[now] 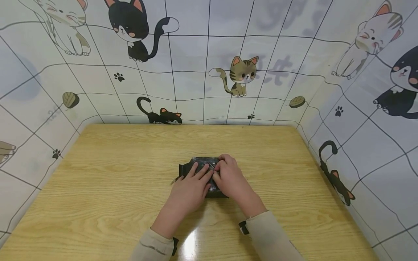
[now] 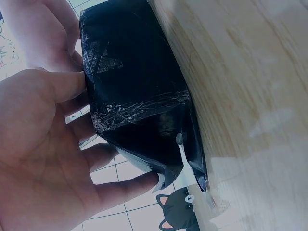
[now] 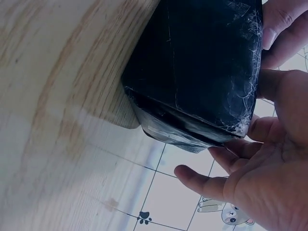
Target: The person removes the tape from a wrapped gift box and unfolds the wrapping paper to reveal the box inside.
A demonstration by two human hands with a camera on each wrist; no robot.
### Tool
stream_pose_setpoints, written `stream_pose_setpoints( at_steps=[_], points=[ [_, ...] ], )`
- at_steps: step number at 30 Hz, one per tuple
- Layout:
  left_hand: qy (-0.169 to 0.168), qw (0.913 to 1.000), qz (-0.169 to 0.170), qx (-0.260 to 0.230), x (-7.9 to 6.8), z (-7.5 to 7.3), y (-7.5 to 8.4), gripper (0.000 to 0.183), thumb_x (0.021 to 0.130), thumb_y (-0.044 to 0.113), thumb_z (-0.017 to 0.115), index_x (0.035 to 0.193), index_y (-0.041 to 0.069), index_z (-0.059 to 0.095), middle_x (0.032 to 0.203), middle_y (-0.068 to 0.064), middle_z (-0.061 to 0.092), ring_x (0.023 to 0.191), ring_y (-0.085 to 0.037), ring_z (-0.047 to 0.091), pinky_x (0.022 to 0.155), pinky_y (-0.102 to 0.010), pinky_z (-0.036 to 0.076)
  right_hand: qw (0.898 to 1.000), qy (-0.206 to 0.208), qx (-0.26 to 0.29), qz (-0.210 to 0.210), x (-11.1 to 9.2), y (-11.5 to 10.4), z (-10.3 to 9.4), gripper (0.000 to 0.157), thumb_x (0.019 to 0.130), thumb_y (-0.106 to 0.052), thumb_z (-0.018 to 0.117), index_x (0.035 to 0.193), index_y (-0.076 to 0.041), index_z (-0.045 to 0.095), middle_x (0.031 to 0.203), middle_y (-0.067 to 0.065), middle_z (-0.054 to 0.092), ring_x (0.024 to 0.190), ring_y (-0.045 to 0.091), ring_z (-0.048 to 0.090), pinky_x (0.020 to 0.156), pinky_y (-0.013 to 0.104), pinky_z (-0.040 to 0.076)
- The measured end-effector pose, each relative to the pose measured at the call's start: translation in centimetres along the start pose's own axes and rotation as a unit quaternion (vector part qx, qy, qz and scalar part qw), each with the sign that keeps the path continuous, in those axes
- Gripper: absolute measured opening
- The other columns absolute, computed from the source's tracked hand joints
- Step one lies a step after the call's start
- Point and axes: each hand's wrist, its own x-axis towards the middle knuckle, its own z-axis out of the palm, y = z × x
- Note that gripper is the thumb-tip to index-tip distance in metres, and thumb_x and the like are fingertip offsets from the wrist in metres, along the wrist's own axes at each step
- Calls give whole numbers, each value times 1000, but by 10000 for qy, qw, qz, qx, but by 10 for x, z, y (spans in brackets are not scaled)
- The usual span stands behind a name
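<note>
A black plastic packet (image 1: pixel 210 192) lies on the table between my two hands, its film creased and scuffed. Spread fingers of my left hand (image 1: pixel 191 190) rest on its top, toward the left end. My right hand (image 1: pixel 232 177) bends its fingers over the right part of the top; thumb and index appear to pinch the film there, though the tips are partly hidden. In the left wrist view a folded flap sticks out at the end of the packet (image 2: pixel 134 62). The right wrist view shows the other folded end of the packet (image 3: pixel 207 57), with one finger held out beyond it.
The wooden table (image 1: pixel 124 163) extends around the packet on every side. White walls (image 1: pixel 196 50) printed with cartoon cats and a line grid enclose its back and sides. A dark band (image 1: pixel 243 227) shows at the right sleeve's cuff.
</note>
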Motion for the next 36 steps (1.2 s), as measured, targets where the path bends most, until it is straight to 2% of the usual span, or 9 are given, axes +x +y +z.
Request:
stream_pose_setpoints(
  at_steps=[8, 12, 20, 26, 31, 33, 36],
  points=[
    [28, 10000, 17, 6, 1, 0, 0, 49, 114, 41, 49, 161, 27, 50, 172, 5, 41, 163, -30, 33, 111, -66, 51, 9996, 109, 265, 16, -2, 0, 1, 19, 110, -13, 57, 95, -4, 64, 157, 22, 47, 148, 42, 44, 116, 57, 48],
    [38, 10000, 0, 53, 2, 2, 0, 50, 114, 42, 48, 161, 27, 49, 172, 6, 40, 163, -29, 32, 112, -66, 50, 9969, 158, 756, 123, -3, 3, 2, 18, 110, -11, 55, 97, -3, 64, 159, 21, 44, 147, 42, 45, 112, 55, 51],
    [26, 10000, -17, 58, 2, 2, 0, 50, 114, 41, 48, 162, 27, 48, 172, 6, 39, 164, -30, 32, 113, -66, 50, 9832, 374, 1676, 622, -4, 12, -2, 15, 110, -13, 57, 103, -2, 65, 163, 17, 41, 139, 40, 58, 107, 53, 55],
    [3, 10000, -68, 23, 2, 1, 1, 50, 114, 41, 48, 162, 27, 48, 173, 6, 38, 164, -29, 30, 113, -67, 49, 9640, 572, 2259, 1282, -8, 18, -7, 18, 110, -13, 57, 105, 1, 65, 161, 18, 41, 135, 41, 60, 106, 54, 56],
    [8, 10000, -66, -14, 1, 1, 1, 50, 114, 41, 48, 162, 27, 48, 173, 6, 37, 165, -29, 29, 114, -67, 49, 9469, 639, 2599, 1784, -13, 23, -4, 23, 110, -14, 54, 112, 6, 66, 155, 21, 51, 135, 42, 59, 110, 56, 51],
    [35, 10000, -37, -17, 1, 0, 2, 50, 114, 40, 49, 162, 27, 48, 173, 6, 38, 164, -29, 30, 113, -66, 49, 9364, 682, 2780, 2030, -15, 23, -4, 26, 109, -15, 53, 118, 6, 65, 150, 23, 57, 131, 40, 59, 105, 53, 53],
    [59, 10000, -28, -38, 0, 0, 3, 50, 113, 39, 50, 161, 26, 49, 173, 6, 38, 164, -29, 31, 113, -66, 49, 9165, 687, 3167, 2347, -16, 23, -5, 32, 110, -16, 49, 125, 9, 64, 137, 28, 64, 112, 32, 66, 90, 40, 57]
  ],
)
